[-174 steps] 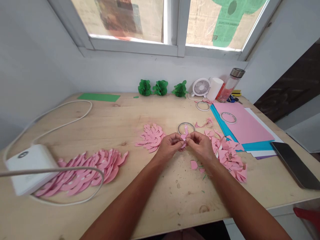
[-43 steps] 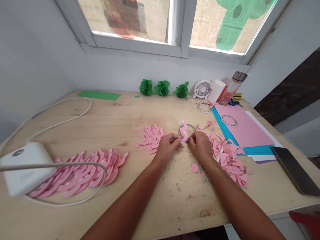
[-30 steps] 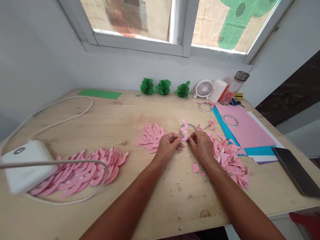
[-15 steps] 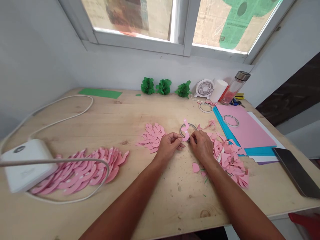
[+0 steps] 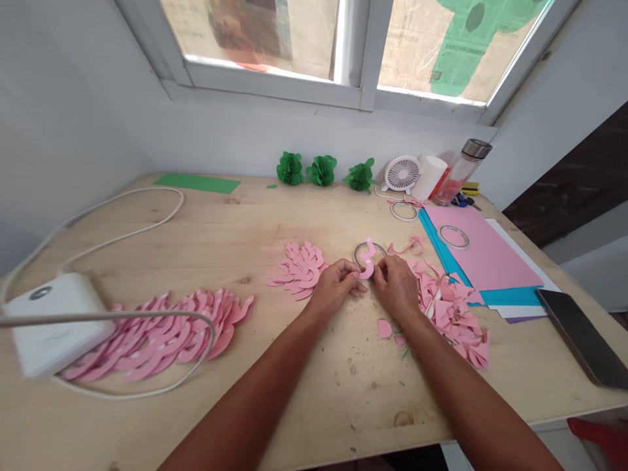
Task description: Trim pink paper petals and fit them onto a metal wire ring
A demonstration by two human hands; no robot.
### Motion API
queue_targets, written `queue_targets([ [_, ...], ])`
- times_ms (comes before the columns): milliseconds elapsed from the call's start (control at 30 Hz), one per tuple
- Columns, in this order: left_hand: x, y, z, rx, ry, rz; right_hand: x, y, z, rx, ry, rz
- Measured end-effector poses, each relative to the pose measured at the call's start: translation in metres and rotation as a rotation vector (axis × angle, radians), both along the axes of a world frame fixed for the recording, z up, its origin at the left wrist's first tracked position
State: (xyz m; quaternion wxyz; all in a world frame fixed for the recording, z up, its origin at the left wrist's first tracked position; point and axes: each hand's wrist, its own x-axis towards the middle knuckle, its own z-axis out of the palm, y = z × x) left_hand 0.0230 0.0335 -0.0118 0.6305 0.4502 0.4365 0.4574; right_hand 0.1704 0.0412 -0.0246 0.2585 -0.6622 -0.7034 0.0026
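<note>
A wavy pink paper strip is pinched at its lower end by the fingertips of my left hand. My right hand is closed just right of the strip, by the near edge of a tape roll; what its fingers grip is too small to make out. The strip stands in front of the roll and partly covers it. Left of my left hand lies a small pile of wavy pink pieces. Pink paper scraps lie beside my right forearm.
A larger pink pile lies by a white power bank with a looping cable. Green paper balls, a small fan and a bottle line the back. Coloured sheets and a phone are at the right.
The pink strip has shifted slightly right and leans a little differently. Both hands have moved slightly, still close together.
</note>
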Motion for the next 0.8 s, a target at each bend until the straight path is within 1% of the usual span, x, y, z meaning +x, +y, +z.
queue_targets([
  [267,0.000,0.001,-0.003,-0.008,-0.021,0.017,0.001,0.002,0.000,-0.011,0.129,-0.041],
  [367,0.000,0.000,-0.001,-0.011,-0.031,0.040,0.003,0.002,0.003,0.001,0.238,-0.029],
  [467,0.001,0.000,0.001,-0.017,-0.039,0.089,0.004,0.001,0.006,0.061,0.359,-0.011],
  [600,0.001,-0.001,0.002,-0.035,-0.073,0.146,0.000,-0.006,0.014,0.138,0.448,0.055],
  [700,0.002,-0.001,0.002,-0.040,-0.097,0.156,-0.005,-0.014,0.022,0.170,0.440,0.126],
  [800,0.002,-0.001,0.002,-0.036,-0.108,0.164,-0.010,-0.020,0.028,0.166,0.447,0.185],
])
